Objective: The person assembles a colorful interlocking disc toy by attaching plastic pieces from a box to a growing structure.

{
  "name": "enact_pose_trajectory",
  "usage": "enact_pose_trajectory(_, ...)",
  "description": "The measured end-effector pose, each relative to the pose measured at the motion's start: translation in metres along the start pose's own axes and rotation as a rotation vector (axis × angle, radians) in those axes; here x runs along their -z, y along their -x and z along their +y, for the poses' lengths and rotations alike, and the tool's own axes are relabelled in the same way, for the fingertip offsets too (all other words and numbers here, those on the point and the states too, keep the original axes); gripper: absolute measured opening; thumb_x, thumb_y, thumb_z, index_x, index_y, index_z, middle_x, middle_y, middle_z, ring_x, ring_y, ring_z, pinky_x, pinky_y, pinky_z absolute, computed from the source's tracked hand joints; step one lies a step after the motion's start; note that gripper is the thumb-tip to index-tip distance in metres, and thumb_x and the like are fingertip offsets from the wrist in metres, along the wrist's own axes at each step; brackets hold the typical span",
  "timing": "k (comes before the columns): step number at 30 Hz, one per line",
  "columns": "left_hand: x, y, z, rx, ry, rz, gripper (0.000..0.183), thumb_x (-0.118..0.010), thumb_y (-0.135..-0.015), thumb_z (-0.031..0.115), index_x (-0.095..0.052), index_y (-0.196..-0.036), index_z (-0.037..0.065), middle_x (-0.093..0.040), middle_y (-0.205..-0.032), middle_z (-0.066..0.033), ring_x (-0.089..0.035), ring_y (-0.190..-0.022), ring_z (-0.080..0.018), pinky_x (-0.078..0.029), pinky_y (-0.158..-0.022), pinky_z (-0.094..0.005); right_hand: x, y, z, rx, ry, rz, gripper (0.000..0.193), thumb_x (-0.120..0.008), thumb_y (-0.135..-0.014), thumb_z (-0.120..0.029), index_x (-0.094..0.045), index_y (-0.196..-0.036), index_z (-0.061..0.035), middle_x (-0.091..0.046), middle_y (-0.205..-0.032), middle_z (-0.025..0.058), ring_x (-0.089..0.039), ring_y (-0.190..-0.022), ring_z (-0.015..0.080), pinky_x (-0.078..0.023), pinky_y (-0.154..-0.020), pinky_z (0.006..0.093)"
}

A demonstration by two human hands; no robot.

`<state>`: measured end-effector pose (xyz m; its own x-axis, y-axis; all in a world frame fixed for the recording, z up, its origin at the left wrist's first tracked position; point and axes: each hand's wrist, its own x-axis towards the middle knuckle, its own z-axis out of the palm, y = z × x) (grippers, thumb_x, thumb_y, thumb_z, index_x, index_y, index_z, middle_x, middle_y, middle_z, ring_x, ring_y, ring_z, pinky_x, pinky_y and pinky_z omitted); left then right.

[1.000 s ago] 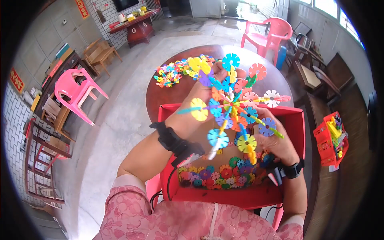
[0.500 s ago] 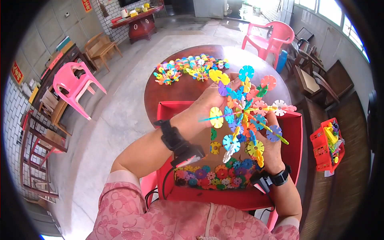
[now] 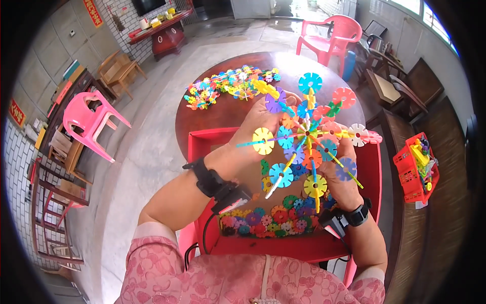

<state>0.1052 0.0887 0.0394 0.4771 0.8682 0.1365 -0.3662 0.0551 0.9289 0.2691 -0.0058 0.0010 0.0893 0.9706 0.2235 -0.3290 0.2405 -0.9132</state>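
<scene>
Both hands are raised over the red box, gripping a star-shaped model of interlocking plastic discs [image 3: 315,185] between them. My left hand [image 3: 257,120] takes hold of its upper left side, by a purple and a yellow disc, with the fingers partly hidden behind the discs. On the lower right side, my right hand [image 3: 340,185] closes round the model, its fingertips mostly covered. Colourful disc arms radiate from the model's middle. Below, the red box [image 3: 373,202] has many loose flower-shaped discs [image 3: 279,215] heaped at its near side.
Behind the box stands a round brown table [image 3: 223,116] bearing more joined disc models [image 3: 235,83]. Pink plastic chairs stand at the left [image 3: 93,121] and far right [image 3: 331,38]. A red basket of toys [image 3: 416,167] rests on a dark wooden bench [image 3: 430,228] at right.
The model has turned slightly in my hands, so its discs face me more squarely. Its left arm has shifted left. The whole view has shifted a little too.
</scene>
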Motion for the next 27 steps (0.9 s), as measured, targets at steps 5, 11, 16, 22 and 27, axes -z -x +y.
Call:
enact_pose_trajectory(5, 0.0, 0.003, 0.005, 0.053, 0.239, -0.092, 0.017, -0.051, -0.094, 0.013, -0.06, -0.106, 0.005, -0.065, -0.097, -0.0044, -0.064, -0.084, -0.0116, -0.054, -0.072, -0.026, 0.013, -0.002, -0.005, 0.047, 0.228, 0.025, 0.035, -0.058, -0.077, 0.011, -0.057, -0.11, -0.0028, -0.063, -0.086, 0.0045, -0.055, -0.061, 0.0078, -0.042, -0.049, 0.0203)
enact_pose_trajectory(11, 0.011, -0.003, -0.001, 0.161, 0.218, -0.204, 0.026, -0.06, -0.089, 0.006, -0.061, -0.115, 0.003, -0.067, -0.105, -0.0092, -0.066, -0.095, -0.0172, -0.055, -0.084, -0.0335, 0.031, -0.013, 0.014, 0.128, 0.182, 0.159, 0.046, -0.054, -0.081, 0.012, -0.048, -0.122, -0.0069, -0.064, -0.091, 0.0034, -0.058, -0.062, 0.0072, -0.042, -0.047, 0.0182)
enact_pose_trajectory(16, 0.015, -0.006, -0.008, 0.145, 0.227, -0.208, 0.026, -0.061, -0.089, 0.002, -0.061, -0.115, 0.002, -0.067, -0.106, -0.0101, -0.066, -0.096, -0.0185, -0.056, -0.084, -0.0338, 0.036, -0.014, 0.014, 0.224, 0.26, 0.141, 0.042, -0.055, -0.081, 0.011, -0.049, -0.12, -0.0055, -0.064, -0.086, 0.0028, -0.057, -0.059, 0.007, -0.042, -0.046, 0.0184)
enact_pose_trajectory(22, 0.014, -0.006, -0.01, 0.096, 0.265, -0.22, 0.023, -0.062, -0.089, 0.006, -0.061, -0.112, 0.003, -0.066, -0.103, -0.0077, -0.066, -0.091, -0.0178, -0.055, -0.081, -0.0316, 0.029, -0.01, 0.01, 0.178, 0.409, 0.136, 0.038, -0.056, -0.082, 0.008, -0.05, -0.119, -0.0023, -0.064, -0.084, 0.0029, -0.057, -0.057, 0.0068, -0.042, -0.048, 0.0195)
enact_pose_trajectory(27, 0.012, 0.0, 0.01, -0.162, -0.061, -0.207, 0.02, -0.061, -0.093, 0.014, -0.061, -0.11, 0.004, -0.065, -0.101, -0.0046, -0.064, -0.085, -0.0124, -0.052, -0.074, -0.0255, 0.024, 0.001, 0.003, 0.147, 0.325, 0.047, 0.043, -0.051, -0.079, 0.008, -0.049, -0.121, -0.0011, -0.063, -0.103, 0.0069, -0.062, -0.083, 0.0109, -0.051, -0.065, 0.024)
